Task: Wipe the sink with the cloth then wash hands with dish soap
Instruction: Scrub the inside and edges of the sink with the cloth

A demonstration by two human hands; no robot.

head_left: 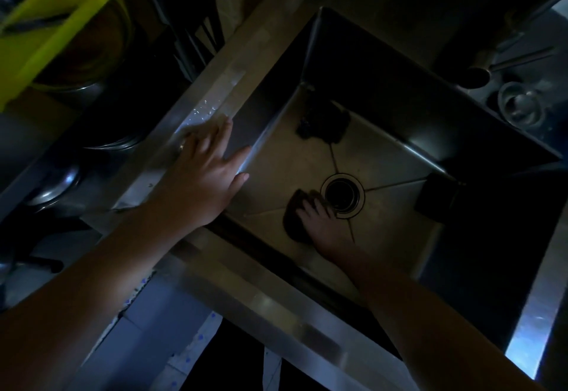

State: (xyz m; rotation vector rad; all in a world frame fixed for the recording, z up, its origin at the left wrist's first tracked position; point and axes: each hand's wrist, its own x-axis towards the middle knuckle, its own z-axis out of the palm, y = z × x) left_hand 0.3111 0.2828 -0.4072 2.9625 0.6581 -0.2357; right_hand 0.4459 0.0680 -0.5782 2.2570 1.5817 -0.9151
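The step in hand is the wiping of the sink [384, 163], and the hand washing is not yet begun. The right hand [322, 224] lies on the floor of the basin with its fingers spread and rather straight, and it presses the dark cloth [293, 215] flat under them, just beside the drain [342, 195] on its near-left side. The left hand [204, 172] is wide and holds nothing; it rests on the left rim of the sink, with the thumb over the inner edge.

To do this step well, I think it is better to keep the whole palm on the cloth and to go in overlapping strokes from the walls and corners toward the drain, so the dirt is collected there. The left hand on the rim gives good support for leaning in.

Inside the basin there are also a dark crumpled lump [322, 124] near the far-left corner and a dark block [435, 195] at the right edge of the floor, perhaps a sponge; the light is too weak to be sure. Both should be lifted so the floor under them gets wiped too. I cannot find the dish soap in this view.
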